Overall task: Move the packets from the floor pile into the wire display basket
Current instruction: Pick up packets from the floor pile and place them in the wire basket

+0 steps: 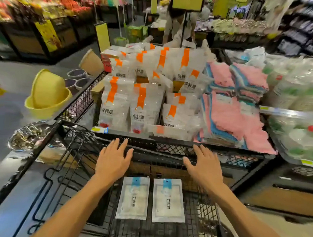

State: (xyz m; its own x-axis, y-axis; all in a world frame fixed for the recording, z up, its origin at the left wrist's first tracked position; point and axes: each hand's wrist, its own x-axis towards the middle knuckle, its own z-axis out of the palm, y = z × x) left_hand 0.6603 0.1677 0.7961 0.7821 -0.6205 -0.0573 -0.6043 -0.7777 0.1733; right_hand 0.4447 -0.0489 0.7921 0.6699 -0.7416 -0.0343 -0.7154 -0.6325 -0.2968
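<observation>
Both hands, left [113, 161] and right [204, 167], empty, fingers straight, possibly touching far rim of black wire display basket [166, 230]. Two flat white blue-tabbed packets [133, 198] [168, 201] side by side on its mesh floor, near.

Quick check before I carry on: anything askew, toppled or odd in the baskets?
The two blue-tab packets lie flat and parallel on the wire basket floor. Behind, several orange-tab packets lean at odd angles and one has toppled flat at the front. Both hands are open, holding nothing.
</observation>
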